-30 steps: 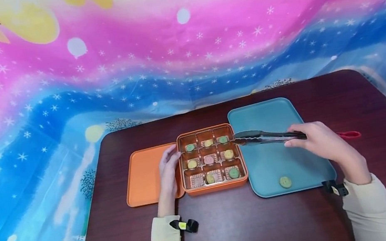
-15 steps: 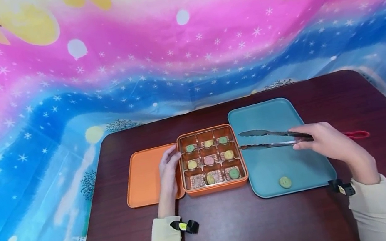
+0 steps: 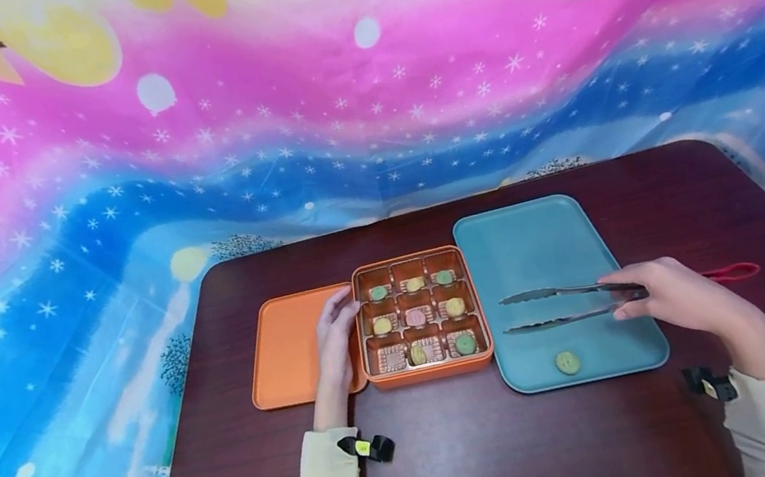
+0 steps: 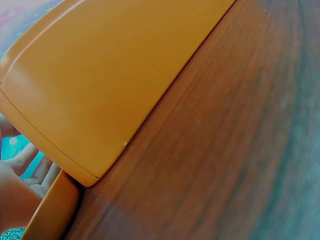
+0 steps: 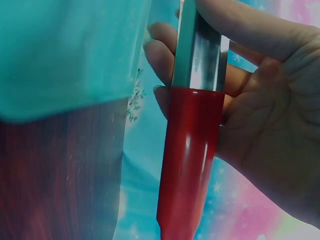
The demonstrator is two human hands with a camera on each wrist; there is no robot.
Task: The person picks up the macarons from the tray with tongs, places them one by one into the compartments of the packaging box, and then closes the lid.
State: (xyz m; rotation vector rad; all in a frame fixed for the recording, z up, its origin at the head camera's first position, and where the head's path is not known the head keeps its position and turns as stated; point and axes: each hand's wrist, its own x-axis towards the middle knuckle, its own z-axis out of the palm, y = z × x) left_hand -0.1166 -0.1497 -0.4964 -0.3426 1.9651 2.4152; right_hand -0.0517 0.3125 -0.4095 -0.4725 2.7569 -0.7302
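In the head view, my right hand (image 3: 685,299) holds a pair of metal tongs (image 3: 571,290) over the blue-green tray (image 3: 526,241). The tongs' arms are spread, with nothing between the tips. Their red handle end (image 5: 190,155) fills the right wrist view, the steel part lying between thumb and fingers. One round green cookie (image 3: 567,363) lies near the tray's front edge. My left hand (image 3: 334,338) rests with extended fingers against the left side of an orange box (image 3: 434,374). Inside, a brown divided insert holds several green, yellow and pink cookies; its front-left compartment is bare.
An orange lid (image 3: 288,353) lies flat to the left of the box, partly behind my left forearm. Box and tray stand side by side on a dark wooden table (image 3: 461,451). A colourful cloth (image 3: 362,108) hangs behind the table.
My right hand has moved right and toward me with the tongs, from the box's right edge to over the tray. The tongs have spread wider. My left hand stays put.
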